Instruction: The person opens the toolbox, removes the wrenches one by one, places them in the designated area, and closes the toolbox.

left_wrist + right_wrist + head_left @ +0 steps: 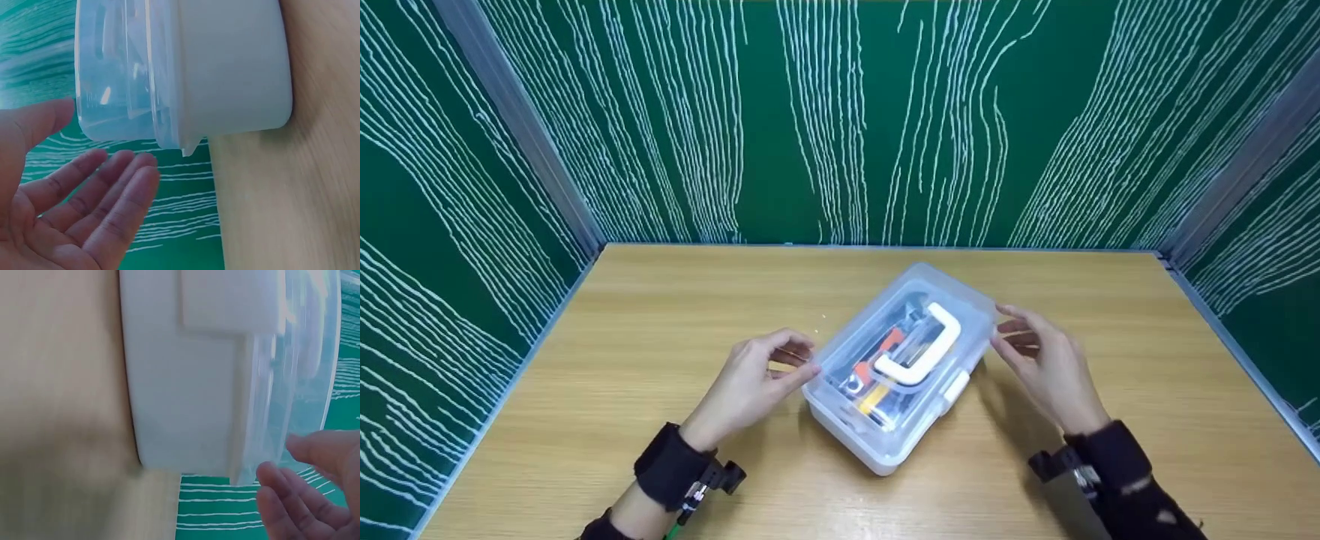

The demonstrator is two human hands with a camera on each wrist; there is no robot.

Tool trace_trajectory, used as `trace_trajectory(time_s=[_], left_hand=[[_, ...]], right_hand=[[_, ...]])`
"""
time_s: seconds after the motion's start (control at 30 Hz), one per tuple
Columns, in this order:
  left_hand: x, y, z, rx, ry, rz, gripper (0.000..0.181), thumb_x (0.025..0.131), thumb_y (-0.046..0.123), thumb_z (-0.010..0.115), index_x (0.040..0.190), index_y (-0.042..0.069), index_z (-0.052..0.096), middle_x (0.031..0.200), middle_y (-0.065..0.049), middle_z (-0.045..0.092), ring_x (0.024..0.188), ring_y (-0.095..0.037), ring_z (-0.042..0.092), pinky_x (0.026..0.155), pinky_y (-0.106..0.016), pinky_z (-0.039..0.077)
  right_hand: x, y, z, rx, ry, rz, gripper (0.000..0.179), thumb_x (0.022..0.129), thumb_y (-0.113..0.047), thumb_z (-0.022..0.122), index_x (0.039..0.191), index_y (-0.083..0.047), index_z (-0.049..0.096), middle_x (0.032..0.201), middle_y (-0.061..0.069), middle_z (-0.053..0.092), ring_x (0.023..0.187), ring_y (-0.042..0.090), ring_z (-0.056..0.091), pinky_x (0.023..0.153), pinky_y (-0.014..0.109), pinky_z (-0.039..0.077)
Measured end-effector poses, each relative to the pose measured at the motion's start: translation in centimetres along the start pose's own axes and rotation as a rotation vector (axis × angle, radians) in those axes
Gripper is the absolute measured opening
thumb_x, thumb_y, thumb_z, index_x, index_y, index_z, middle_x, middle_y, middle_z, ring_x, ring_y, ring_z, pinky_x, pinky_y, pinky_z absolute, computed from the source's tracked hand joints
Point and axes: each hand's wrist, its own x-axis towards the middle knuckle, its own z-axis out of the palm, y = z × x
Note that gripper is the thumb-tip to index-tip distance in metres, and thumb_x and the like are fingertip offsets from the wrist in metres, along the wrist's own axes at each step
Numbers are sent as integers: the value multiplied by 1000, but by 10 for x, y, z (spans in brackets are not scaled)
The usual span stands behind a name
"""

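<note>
A storage box with a see-through lid and a whitish base sits at a slant on the table, its lid closed. On the lid lies a white carrying handle, and a white latch fastens the near right side. Tools with orange and yellow parts show through the plastic. My left hand is at the box's left side, thumb tip right at the lid's edge, fingers loosely bent and holding nothing. At the far right corner, my right hand has relaxed fingers and thumb close to the lid.
The box stands on a wood-grain table. Green walls with wavy white lines rise behind it and on both sides, joined by grey corner posts. Tiny white specks lie left of the box.
</note>
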Motion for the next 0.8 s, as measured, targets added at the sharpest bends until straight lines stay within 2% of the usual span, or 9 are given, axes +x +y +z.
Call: trace_trajectory(time_s=[0.1,0.17,0.23,0.3,0.5,0.7,0.8], left_hand=[[2,-2,1,-36,17,-4,30,100,24,78,128,14,74,116,-4,77,109,-20,73,91,-28,65],[4,-2,2,-49,23,-2,31,101,24,77,129,13,74,116,-3,77,110,-20,73,91,-27,65],[6,-3,4,-61,21,8,32,101,25,76,131,13,73,117,-4,78,111,-20,73,91,-26,65],[7,-4,6,-71,12,17,33,102,25,76,132,11,73,118,-5,78,112,-21,73,91,-27,65],[7,-4,10,-81,-14,21,32,104,25,73,133,10,73,124,-6,77,114,-22,72,91,-26,65],[5,-1,13,-78,-17,38,33,104,26,73,132,10,73,124,-8,76,114,-23,72,90,-25,65],[2,-1,14,-85,-6,41,31,103,24,74,130,9,74,121,-8,76,112,-23,72,88,-24,65]], right_hand=[[-14,-3,1,27,27,18,39,100,-12,77,137,-3,69,116,17,80,102,30,79,88,11,59],[-24,-7,2,45,23,31,37,100,-13,77,135,-1,70,120,17,79,104,22,78,88,4,54],[-32,-10,3,66,25,44,35,100,-13,78,132,0,72,123,18,79,104,13,77,90,4,54],[-37,-14,4,78,34,49,34,99,-13,78,130,0,73,124,19,78,104,10,77,90,4,54],[-40,-21,10,118,17,63,37,101,-17,77,133,0,73,125,21,78,109,28,78,90,3,53],[-37,-24,12,152,-28,112,40,105,-22,72,138,-1,70,130,19,76,116,28,76,93,5,53],[-33,-25,13,156,-67,115,44,106,-25,70,142,-1,66,135,21,73,121,31,75,99,15,57]])
